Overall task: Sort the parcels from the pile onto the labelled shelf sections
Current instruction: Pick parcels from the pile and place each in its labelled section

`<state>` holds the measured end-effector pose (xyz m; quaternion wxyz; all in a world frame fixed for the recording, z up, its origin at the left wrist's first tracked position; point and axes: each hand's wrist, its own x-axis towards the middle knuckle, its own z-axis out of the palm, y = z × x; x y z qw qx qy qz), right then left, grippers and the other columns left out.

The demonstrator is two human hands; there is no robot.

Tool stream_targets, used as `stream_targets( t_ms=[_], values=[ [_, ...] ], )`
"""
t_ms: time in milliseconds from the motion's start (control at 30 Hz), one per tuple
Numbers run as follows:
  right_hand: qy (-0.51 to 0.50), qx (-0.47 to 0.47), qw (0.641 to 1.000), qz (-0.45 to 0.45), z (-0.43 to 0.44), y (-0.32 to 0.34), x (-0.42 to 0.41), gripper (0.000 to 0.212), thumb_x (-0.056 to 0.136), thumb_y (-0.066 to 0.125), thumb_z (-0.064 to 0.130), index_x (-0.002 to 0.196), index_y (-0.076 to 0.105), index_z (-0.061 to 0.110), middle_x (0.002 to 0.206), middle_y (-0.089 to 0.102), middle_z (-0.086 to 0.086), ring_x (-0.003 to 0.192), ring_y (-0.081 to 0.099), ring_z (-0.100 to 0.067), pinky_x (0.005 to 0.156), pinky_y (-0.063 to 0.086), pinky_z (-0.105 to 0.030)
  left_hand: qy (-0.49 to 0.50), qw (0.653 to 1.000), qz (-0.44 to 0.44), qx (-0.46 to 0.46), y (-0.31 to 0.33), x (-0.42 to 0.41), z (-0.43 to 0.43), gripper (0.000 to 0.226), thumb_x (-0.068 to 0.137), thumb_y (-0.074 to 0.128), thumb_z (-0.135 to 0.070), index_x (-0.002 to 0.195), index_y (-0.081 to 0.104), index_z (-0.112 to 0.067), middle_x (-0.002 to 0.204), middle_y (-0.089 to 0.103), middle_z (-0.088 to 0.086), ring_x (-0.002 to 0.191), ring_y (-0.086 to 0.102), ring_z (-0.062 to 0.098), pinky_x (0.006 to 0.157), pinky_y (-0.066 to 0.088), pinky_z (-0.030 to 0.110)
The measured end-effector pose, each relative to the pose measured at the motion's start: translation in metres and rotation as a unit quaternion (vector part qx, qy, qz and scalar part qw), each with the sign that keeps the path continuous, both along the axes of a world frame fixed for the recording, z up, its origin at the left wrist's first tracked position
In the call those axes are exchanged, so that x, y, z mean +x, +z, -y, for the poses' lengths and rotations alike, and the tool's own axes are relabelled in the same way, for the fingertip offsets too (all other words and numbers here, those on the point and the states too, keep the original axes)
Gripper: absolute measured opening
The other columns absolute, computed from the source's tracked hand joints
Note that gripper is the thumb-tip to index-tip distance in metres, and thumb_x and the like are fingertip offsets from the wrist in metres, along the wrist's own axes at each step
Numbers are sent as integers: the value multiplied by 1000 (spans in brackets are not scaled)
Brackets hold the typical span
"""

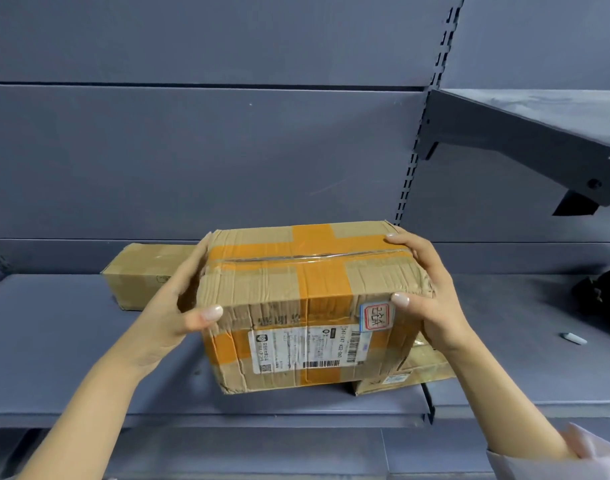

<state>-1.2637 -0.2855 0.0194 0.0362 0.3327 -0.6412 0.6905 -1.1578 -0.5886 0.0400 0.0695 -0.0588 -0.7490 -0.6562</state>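
Note:
A creased cardboard parcel (307, 292) crossed with orange tape, with a white shipping label and a red-stamped sticker on its front, is gripped from both sides. My left hand (179, 306) holds its left end, thumb on the front edge. My right hand (425, 292) clasps its right end, fingers over the top. The parcel's bottom is on or just above the grey shelf (71, 358), and its right part rests over a flat cardboard parcel (421, 372). A long brown box (141, 275) lies behind on the left, against the back panel.
A higher shelf on a dark bracket (525, 147) juts out at the upper right. A dark object (605, 299) sits at the far right of the shelf, with a small white item (573, 338) in front of it. A slotted upright (421, 140) divides the sections.

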Motion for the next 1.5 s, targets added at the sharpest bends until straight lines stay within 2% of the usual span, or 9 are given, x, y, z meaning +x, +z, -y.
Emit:
stream_targets(
  t_ms=[100, 233, 433, 600, 700, 933, 1067, 1167, 1500],
  values=[
    [-14, -37, 998, 44, 1, 3, 1, 65, 63, 69, 36, 125, 52, 25, 120, 63, 10, 110, 64, -18, 82, 55, -30, -7, 1000, 1, 8, -5, 2, 0, 138, 27, 83, -77, 148, 24, -43, 142, 47, -26, 127, 48, -6, 87, 48, 11],
    [-29, -85, 991, 102, 2, 2, 4, 64, 63, 67, 39, 124, 53, 25, 121, 66, 1, 107, 67, -23, 77, 58, -33, -9, 999, 32, 17, -23, 7, -2, 131, 27, 85, -75, 141, 33, -36, 128, 61, -18, 118, 59, 4, 80, 53, 17],
    [-21, -69, 983, 170, 5, -6, 11, 89, 47, 85, 60, 124, 54, 30, 123, 64, -4, 103, 69, -26, 73, 60, -33, 20, 999, 19, 24, -26, 10, -4, 116, 33, 83, -75, 131, 44, -26, 115, 69, -13, 109, 65, 13, 76, 55, 21],
    [-7, 29, 990, 138, -5, -9, 13, 100, 50, 78, 78, 137, 44, 44, 138, 56, 13, 124, 59, -20, 91, 56, -36, 54, 998, -15, 33, -23, 14, -4, 113, 32, 84, -73, 129, 48, -28, 112, 70, -12, 106, 67, 15, 74, 56, 22],
    [-1, 133, 988, 76, -16, 3, 11, 102, 52, 66, 89, 143, 35, 53, 155, 34, 22, 144, 33, -3, 110, 37, -29, 39, 998, -33, 29, -18, 16, -4, 96, 34, 85, -71, 123, 58, -48, 117, 68, -14, 109, 65, 13, 77, 56, 21],
    [82, 304, 947, -54, -3, 34, 7, 97, 59, 64, 86, 143, 22, 65, 161, 9, 30, 147, 9, 8, 111, 17, -19, -57, 995, -50, -62, -7, 8, -8, 89, 53, 84, -63, 134, 51, -46, 143, 52, -7, 131, 50, 18, 97, 49, 26],
    [163, 313, 936, -17, 2, 31, 8, 99, 63, 68, 81, 146, 20, 61, 161, 15, 26, 148, 21, -1, 117, 31, -38, -90, 993, -36, -72, 1, 3, -12, 89, 54, 82, -65, 134, 49, -49, 142, 52, -10, 131, 51, 18, 96, 51, 28],
    [177, 304, 936, 4, 1, 29, 12, 95, 66, 69, 79, 146, 23, 59, 156, 29, 26, 141, 36, -4, 110, 41, -28, -103, 991, -36, -81, 5, 2, -12, 88, 55, 81, -66, 135, 48, -49, 143, 51, -13, 131, 50, 14, 95, 50, 24],
    [116, 205, 970, 64, -5, 5, 15, 85, 69, 72, 72, 144, 39, 49, 149, 47, 10, 134, 49, -21, 107, 43, -57, -26, 999, 11, -47, -6, 1, -12, 96, 41, 77, -80, 130, 46, -61, 140, 47, -30, 131, 44, -4, 104, 40, 30]
  ],
)
